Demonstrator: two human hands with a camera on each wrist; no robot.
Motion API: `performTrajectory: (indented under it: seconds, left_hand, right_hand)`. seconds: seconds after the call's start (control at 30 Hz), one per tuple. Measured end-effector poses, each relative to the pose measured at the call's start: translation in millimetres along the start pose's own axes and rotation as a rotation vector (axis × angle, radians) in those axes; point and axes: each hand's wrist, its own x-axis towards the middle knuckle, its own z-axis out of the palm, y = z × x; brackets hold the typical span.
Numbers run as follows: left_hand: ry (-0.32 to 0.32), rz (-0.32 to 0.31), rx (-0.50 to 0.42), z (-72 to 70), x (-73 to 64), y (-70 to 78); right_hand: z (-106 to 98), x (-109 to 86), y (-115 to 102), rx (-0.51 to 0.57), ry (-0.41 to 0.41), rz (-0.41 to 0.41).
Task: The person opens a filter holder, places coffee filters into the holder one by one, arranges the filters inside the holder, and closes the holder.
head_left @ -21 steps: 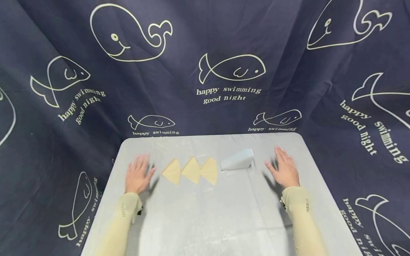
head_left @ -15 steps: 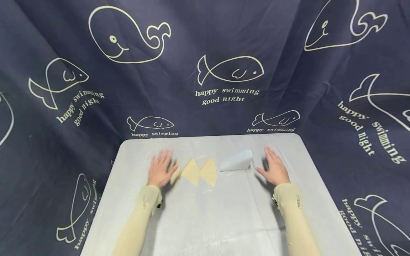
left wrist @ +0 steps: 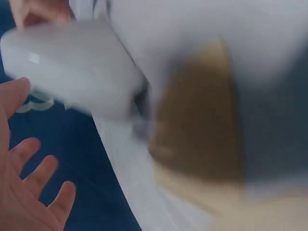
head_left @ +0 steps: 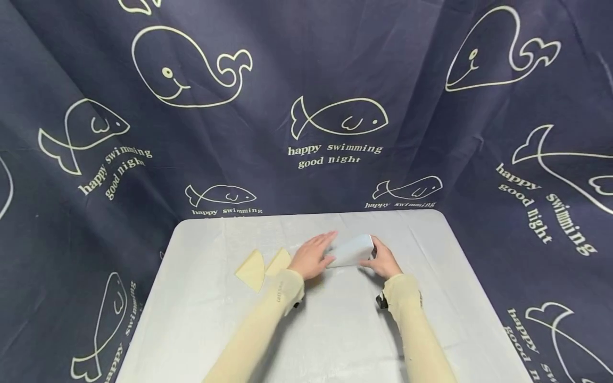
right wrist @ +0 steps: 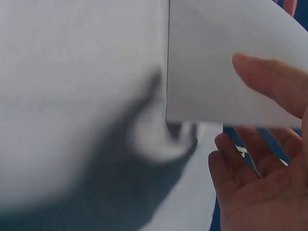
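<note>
A white wedge-shaped box (head_left: pixel 351 252) stands on the table between the two hands. The right hand (head_left: pixel 384 259) holds its right end, thumb on the near face (right wrist: pixel 216 62) and fingers round the other side. Close to the box's left end is the left hand (head_left: pixel 311 257), fingers apart; its thumb is near the box (left wrist: pixel 72 67) in the left wrist view, and contact is unclear. Two pale tan, fan-shaped pieces like paper coffee filters, a left one (head_left: pixel 251 270) and a right one (head_left: pixel 278 261), lie left of that hand. A third, blurred tan piece (left wrist: pixel 202 110) shows in the left wrist view.
A pale grey-white table (head_left: pixel 191 319) with rounded far corners carries everything. Dark blue curtains (head_left: pixel 268 159) printed with fish and whales enclose it behind and at both sides.
Both hands have moved inward to the white box, the left one rightward past the tan pieces, the right one leftward. The left hand and sleeve now cover the third tan piece in the head view.
</note>
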Motion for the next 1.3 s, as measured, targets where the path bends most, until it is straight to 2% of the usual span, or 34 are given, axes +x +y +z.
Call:
performTrajectory:
  seconds: [0.1,0.2,0.37,0.53,0.63,0.83,1.07,1.3]
  left_hand:
    - [-0.037,0.005,0.029,4.3,14.2,25.9]
    - [-0.039,0.020,0.062,6.5,27.6,45.6]
    - [0.000,0.004,0.090,11.5,44.9,59.9]
    - [0.069,0.014,0.137,18.3,52.4,62.1]
    - [0.104,0.033,0.153,22.3,54.2,62.1]
    - [0.110,0.042,0.170,24.9,54.8,64.1]
    - [0.117,0.043,0.166,25.7,53.5,63.2]
    - [0.134,0.073,0.156,25.2,53.5,58.2]
  right_hand:
    - [9,3.5,-2,-0.008,0.001,0.035]
    - [14,7.2,-4,-0.036,0.018,0.065]
    - [19,14.0,-2,-0.078,0.056,0.068]
    - [25,17.3,-3,-0.105,0.109,0.102]
    - [29,18.7,-2,-0.120,0.176,0.108]
    - [34,20.0,0,-0.170,0.271,0.082]
    - [36,19.7,1,-0.194,0.290,0.091]
    - [35,20.1,-3,-0.219,0.287,0.103]
